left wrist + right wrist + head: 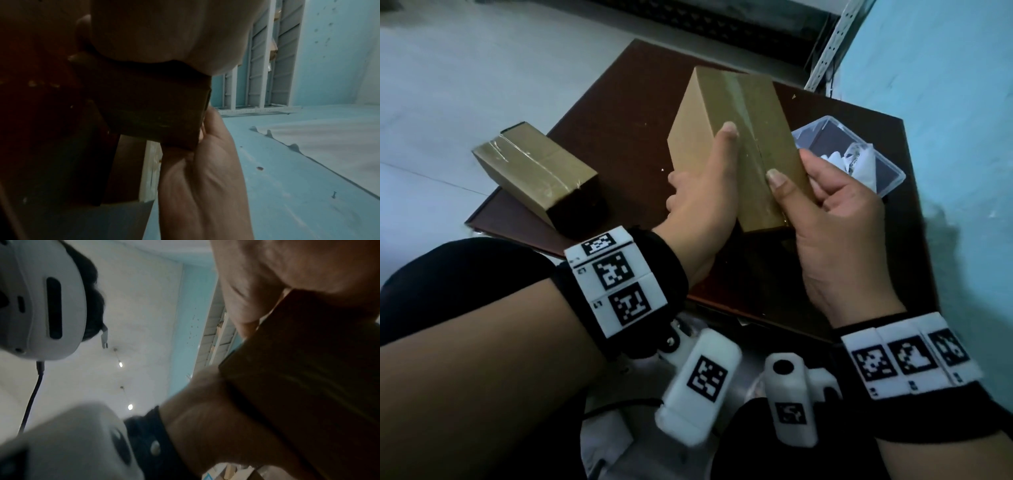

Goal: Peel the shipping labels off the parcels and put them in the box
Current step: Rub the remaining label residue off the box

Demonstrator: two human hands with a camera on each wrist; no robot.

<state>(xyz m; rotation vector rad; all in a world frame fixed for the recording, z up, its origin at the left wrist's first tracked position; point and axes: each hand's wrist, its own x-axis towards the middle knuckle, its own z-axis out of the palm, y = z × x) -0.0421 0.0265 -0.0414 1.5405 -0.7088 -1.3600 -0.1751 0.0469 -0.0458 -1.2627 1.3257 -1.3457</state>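
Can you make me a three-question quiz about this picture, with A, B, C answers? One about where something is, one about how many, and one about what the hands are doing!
1. Where is the clear box?
A. right of the held parcel
B. on the floor
C. under the other parcel

2. How many parcels show?
A. one
B. two
C. four

3. The held parcel is gripped by
A. no hand
B. only the left hand
C. both hands

Answers: 1 A, it sits on the board's right side. 2 B, one held, one lying left. 3 C, the right hand grips too.
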